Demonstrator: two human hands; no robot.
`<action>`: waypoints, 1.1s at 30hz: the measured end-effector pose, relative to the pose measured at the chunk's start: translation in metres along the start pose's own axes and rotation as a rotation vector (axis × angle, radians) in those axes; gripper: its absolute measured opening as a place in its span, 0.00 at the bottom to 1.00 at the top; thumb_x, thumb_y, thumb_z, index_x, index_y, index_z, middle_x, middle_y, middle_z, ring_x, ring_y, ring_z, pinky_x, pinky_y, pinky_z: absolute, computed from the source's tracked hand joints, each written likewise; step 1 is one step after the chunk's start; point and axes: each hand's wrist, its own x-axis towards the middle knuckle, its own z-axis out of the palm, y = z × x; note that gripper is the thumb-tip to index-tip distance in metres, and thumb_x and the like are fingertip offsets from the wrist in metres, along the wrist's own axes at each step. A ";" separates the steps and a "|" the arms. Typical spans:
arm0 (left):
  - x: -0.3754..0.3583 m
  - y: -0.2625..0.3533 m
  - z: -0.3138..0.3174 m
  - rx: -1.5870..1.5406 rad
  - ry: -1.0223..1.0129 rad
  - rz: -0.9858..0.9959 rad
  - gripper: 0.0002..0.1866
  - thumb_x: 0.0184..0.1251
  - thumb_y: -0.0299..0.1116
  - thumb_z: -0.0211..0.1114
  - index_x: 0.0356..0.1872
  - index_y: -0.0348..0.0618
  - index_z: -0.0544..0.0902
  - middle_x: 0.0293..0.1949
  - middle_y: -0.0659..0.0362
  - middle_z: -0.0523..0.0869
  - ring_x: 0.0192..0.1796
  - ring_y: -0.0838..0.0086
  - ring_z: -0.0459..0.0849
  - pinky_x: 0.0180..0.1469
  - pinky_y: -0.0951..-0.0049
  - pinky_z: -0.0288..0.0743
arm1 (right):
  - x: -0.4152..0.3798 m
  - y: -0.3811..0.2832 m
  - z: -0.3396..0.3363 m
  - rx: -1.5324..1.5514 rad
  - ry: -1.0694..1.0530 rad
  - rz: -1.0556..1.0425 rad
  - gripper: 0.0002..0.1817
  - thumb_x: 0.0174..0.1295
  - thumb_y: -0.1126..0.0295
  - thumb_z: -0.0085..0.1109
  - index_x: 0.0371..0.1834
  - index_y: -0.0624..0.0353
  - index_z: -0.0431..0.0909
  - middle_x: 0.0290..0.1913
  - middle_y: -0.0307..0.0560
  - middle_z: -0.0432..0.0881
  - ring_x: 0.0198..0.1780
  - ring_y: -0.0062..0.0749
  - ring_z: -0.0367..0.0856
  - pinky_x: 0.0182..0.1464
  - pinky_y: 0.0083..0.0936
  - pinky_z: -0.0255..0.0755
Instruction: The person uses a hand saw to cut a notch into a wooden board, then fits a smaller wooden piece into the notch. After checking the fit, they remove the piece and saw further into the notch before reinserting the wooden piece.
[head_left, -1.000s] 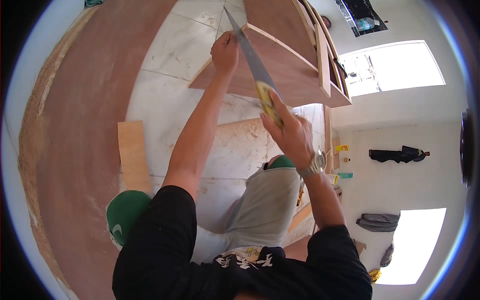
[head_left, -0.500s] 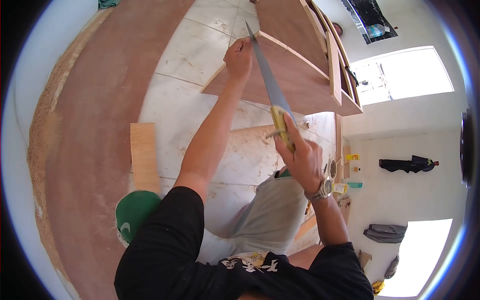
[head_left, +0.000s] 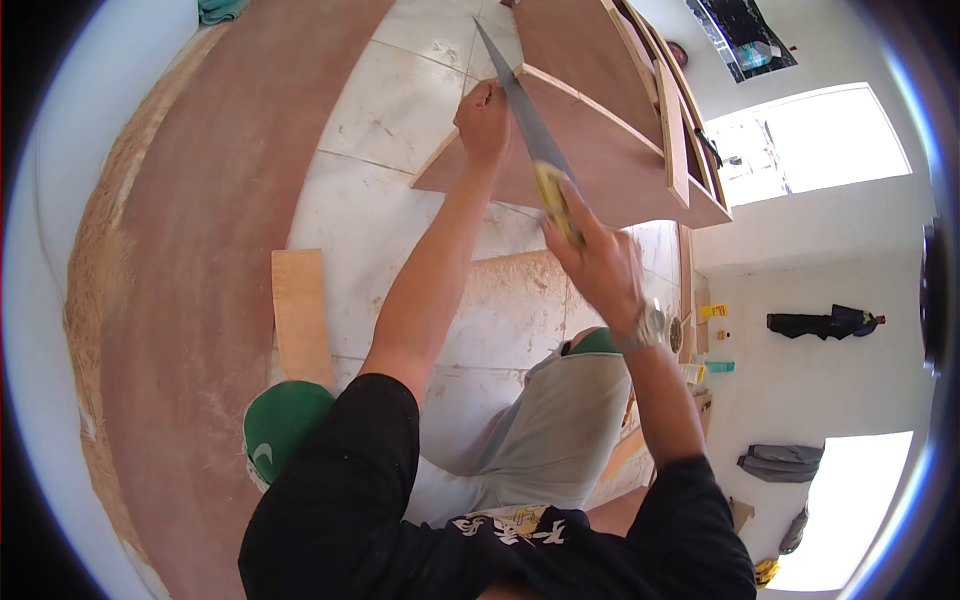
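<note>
My right hand [head_left: 602, 268] is wrapped round the yellow handle of a handsaw [head_left: 535, 125]. The long grey blade points away from me, lying across the corner of a reddish-brown wooden panel [head_left: 570, 160] with pale edge strips. My left hand [head_left: 484, 118] is closed at that corner, right beside the blade, and appears to grip the panel's edge; its fingertips are partly hidden. The panel belongs to a larger wooden piece that stands on the tiled floor. The saw handle is slightly blurred.
A big brown board [head_left: 190, 260] runs along the left, sawdust at its edge. A short pale wood offcut [head_left: 301, 315] lies across the board's edge and the tiles. Sawdust covers part of the white tile floor [head_left: 505, 310]. Bottles and containers [head_left: 712, 311] stand along the right wall.
My right hand has pushed the saw forward, away from me, so the tip reaches further past the panel corner. The left hand stays at the corner. The whole view has shifted slightly.
</note>
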 end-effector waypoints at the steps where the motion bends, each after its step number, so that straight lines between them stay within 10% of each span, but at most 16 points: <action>1: 0.003 -0.013 0.002 -0.134 -0.064 -0.012 0.16 0.76 0.41 0.61 0.41 0.39 0.90 0.28 0.57 0.88 0.34 0.74 0.83 0.41 0.69 0.75 | 0.039 -0.004 0.014 -0.028 0.024 -0.031 0.31 0.69 0.45 0.64 0.73 0.42 0.76 0.25 0.55 0.87 0.24 0.55 0.86 0.28 0.46 0.80; 4: 0.005 -0.022 -0.003 -0.571 -0.141 -0.039 0.15 0.74 0.39 0.61 0.38 0.38 0.89 0.25 0.57 0.85 0.33 0.75 0.82 0.38 0.68 0.75 | 0.084 -0.015 0.025 -0.056 0.052 -0.073 0.31 0.70 0.45 0.63 0.72 0.43 0.76 0.26 0.57 0.87 0.25 0.56 0.86 0.30 0.47 0.81; 11: 0.008 0.009 -0.005 0.045 -0.030 -0.048 0.18 0.76 0.43 0.62 0.38 0.38 0.90 0.26 0.56 0.86 0.32 0.73 0.81 0.39 0.69 0.74 | -0.062 0.012 -0.024 0.074 0.033 -0.029 0.32 0.68 0.54 0.68 0.74 0.51 0.75 0.29 0.55 0.90 0.25 0.46 0.89 0.30 0.43 0.82; 19: 0.013 -0.034 -0.004 -0.193 -0.110 0.021 0.16 0.77 0.41 0.60 0.38 0.38 0.89 0.29 0.55 0.88 0.33 0.71 0.83 0.40 0.69 0.75 | 0.107 0.010 0.030 -0.013 0.055 -0.181 0.31 0.68 0.47 0.65 0.74 0.39 0.77 0.24 0.56 0.85 0.27 0.53 0.87 0.31 0.42 0.80; 27: 0.004 0.007 -0.003 -0.160 -0.031 0.003 0.12 0.77 0.35 0.65 0.36 0.37 0.83 0.29 0.63 0.84 0.33 0.78 0.78 0.41 0.74 0.73 | -0.053 0.037 -0.020 0.068 0.064 -0.064 0.31 0.67 0.49 0.67 0.73 0.38 0.77 0.25 0.52 0.88 0.23 0.51 0.86 0.29 0.45 0.81; 33: 0.008 -0.017 -0.003 -0.458 -0.145 0.004 0.05 0.77 0.29 0.59 0.42 0.39 0.80 0.39 0.62 0.84 0.41 0.80 0.79 0.45 0.76 0.75 | 0.093 0.030 0.019 0.002 0.018 -0.155 0.29 0.69 0.50 0.65 0.73 0.39 0.77 0.26 0.53 0.88 0.26 0.51 0.87 0.33 0.40 0.82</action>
